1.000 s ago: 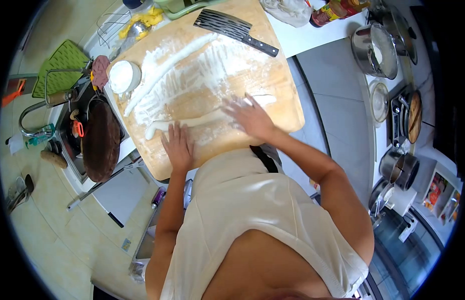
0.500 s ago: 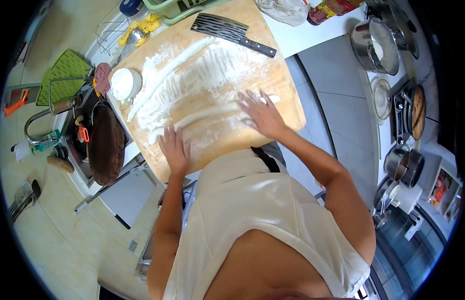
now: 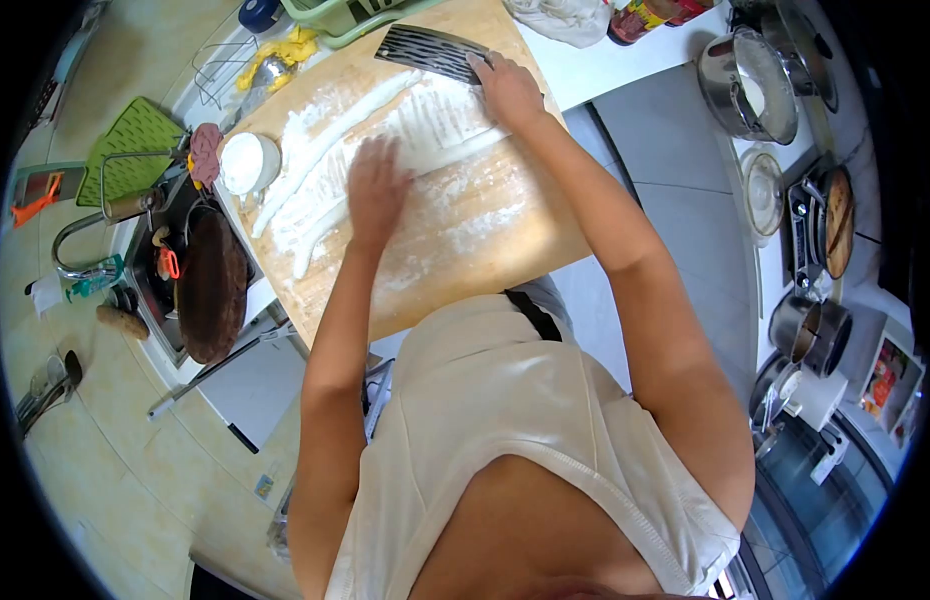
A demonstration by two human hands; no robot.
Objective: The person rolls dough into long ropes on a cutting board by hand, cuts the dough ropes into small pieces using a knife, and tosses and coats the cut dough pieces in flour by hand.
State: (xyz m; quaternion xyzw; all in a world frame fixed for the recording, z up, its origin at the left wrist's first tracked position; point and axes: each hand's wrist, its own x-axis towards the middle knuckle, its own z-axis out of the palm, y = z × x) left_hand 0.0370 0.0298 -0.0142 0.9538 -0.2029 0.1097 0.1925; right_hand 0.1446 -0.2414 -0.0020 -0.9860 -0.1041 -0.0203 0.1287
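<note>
Cream cloth, smooth and lightly glossy, forms the garment (image 3: pixel 465 370) at the near edge of the scene. Directly beyond it lies a wooden board (image 3: pixel 485 265), flat, pale and round-cornered, with streaks of flour (image 3: pixel 440 115) across its surface. To the left, a dark brown round pan (image 3: pixel 211 290), matt and mottled, leans in a metal sink.

A long, slender roll of white dough, the near dough roll (image 3: pixel 465 150), crosses the middle of the board at a slant, from near left to far right. Its surface is smooth, its shape slightly uneven. The left hand (image 3: pixel 380 190) is over its middle section, palm down, fingers extended and slightly apart; motion blur prevents telling whether the fingers press the dough.

At the board's left edge stands a round white cup (image 3: pixel 249 163) filled with powder. Beside it, the far dough roll (image 3: pixel 330 142) runs roughly parallel to the first, dusted and matt.

The right hand (image 3: pixel 507 88) covers the handle of a broad, rectangular cleaver (image 3: pixel 425 52), fingers bent toward the base of the blade; how tightly they grip cannot be told. The blade is metal with dark, wavy stripes and lies on the far part of the board. Far right: a shiny steel pot (image 3: pixel 720 80). Far left: a crumpled yellow cloth (image 3: pixel 285 55) and a pale green plastic basket (image 3: pixel 310 14).
</note>
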